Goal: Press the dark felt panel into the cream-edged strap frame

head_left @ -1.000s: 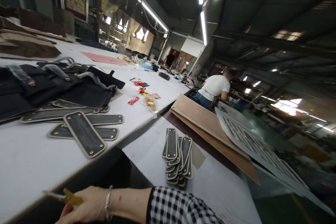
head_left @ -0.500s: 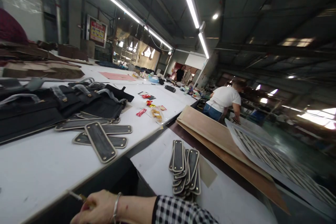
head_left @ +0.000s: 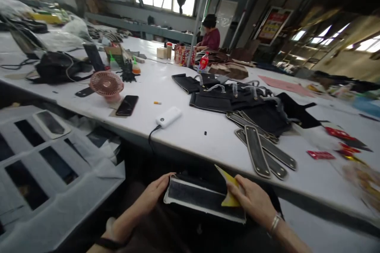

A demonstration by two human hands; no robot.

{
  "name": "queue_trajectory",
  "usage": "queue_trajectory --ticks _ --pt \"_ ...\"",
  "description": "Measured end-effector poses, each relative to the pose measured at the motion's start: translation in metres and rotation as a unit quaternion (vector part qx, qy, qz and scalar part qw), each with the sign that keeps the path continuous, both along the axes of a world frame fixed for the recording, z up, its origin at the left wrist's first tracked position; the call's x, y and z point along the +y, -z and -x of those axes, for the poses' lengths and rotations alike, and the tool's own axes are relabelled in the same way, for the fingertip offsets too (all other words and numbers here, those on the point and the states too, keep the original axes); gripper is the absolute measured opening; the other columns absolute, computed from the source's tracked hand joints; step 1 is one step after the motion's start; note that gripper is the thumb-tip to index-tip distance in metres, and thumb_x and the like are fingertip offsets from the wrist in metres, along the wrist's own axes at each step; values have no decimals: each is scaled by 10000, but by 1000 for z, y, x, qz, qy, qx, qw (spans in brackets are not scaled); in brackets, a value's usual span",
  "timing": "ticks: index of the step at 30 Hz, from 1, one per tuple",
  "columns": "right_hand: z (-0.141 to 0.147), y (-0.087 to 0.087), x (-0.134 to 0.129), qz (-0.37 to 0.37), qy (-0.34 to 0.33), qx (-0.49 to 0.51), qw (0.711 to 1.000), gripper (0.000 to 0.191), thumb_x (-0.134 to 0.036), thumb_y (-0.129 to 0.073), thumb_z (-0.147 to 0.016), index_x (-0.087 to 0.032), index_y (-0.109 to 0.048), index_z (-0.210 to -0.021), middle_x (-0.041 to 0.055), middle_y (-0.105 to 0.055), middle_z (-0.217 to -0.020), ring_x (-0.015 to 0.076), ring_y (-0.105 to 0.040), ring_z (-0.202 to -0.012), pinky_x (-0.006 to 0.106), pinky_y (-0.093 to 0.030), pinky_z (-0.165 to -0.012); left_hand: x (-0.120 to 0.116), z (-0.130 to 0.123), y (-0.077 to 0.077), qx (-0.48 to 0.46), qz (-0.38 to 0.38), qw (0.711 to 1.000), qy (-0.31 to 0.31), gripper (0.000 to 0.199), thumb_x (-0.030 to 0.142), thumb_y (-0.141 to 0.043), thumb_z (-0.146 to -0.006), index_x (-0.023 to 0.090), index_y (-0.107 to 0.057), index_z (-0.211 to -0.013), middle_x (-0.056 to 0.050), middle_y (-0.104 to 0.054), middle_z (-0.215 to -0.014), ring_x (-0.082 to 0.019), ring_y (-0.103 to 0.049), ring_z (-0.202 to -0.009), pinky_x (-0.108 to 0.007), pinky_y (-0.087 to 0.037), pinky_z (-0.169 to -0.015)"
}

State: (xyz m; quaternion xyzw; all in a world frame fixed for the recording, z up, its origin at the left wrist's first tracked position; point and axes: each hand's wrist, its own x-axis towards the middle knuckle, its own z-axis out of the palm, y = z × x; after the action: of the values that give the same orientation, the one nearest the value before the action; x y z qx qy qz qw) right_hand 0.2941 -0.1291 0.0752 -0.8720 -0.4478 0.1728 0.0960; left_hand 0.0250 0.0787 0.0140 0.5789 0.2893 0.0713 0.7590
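Low in the middle, a black, long panel-like piece [head_left: 196, 197] with pale raised edges lies tilted over my lap. My left hand [head_left: 157, 190] grips its left end, fingers curled round the edge. In my right hand [head_left: 251, 195] is a bent yellow sheet [head_left: 230, 185], pinched between thumb and fingers. The sheet's lower edge reaches the black piece near its right end. Dark material around the piece blends with the shadow below the table, so its outline is unclear.
Finished-looking black strips [head_left: 257, 152] with pale edging lie by black bags [head_left: 237, 99] on the white table [head_left: 184, 146]. A pink fan [head_left: 107, 84], a phone [head_left: 127, 105] and a white power bank [head_left: 169, 117] stand left. Black pieces [head_left: 26, 184] rest on a pale sheet. A person [head_left: 210, 35] sits beyond.
The view has swung left and down. My right hand, earlier around a thin stick-like tool, now pinches a yellow sheet. My left hand and the black piece have come into view.
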Motion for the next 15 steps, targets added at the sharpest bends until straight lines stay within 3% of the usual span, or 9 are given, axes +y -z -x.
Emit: queue_trajectory --ticks 4,10,15 --pt "25 4 45 13 -126 -133 983 518 -554 -249 -983 -220 -526 -700 62 -647 -707 235 -597 -676 352 -320 -641 -5 -7 0 -23 -18 999 20 550 584 -423 -910 174 -629 -1213 -73 -633 -1263 -257 -496 -1248 -352 -345 -1076" --pt "44 12 123 2 -257 -135 957 480 -557 -381 -964 -195 -588 -728 64 -678 -755 225 -617 -735 346 -312 -676 -6 -6 12 -30 4 1000 -5 490 562 -440 -916 171 -682 -1084 -69 -679 -1126 -256 -560 -1111 -356 -377 -1026" --pt "45 15 140 1 -316 -125 941 477 -599 -425 -937 -194 -576 -736 42 -663 -770 211 -604 -765 340 -307 -708 -11 -21 27 -31 118 988 -94 576 671 -471 -839 193 -663 -1094 -69 -636 -1232 -282 -494 -1238 -359 -353 -1065"
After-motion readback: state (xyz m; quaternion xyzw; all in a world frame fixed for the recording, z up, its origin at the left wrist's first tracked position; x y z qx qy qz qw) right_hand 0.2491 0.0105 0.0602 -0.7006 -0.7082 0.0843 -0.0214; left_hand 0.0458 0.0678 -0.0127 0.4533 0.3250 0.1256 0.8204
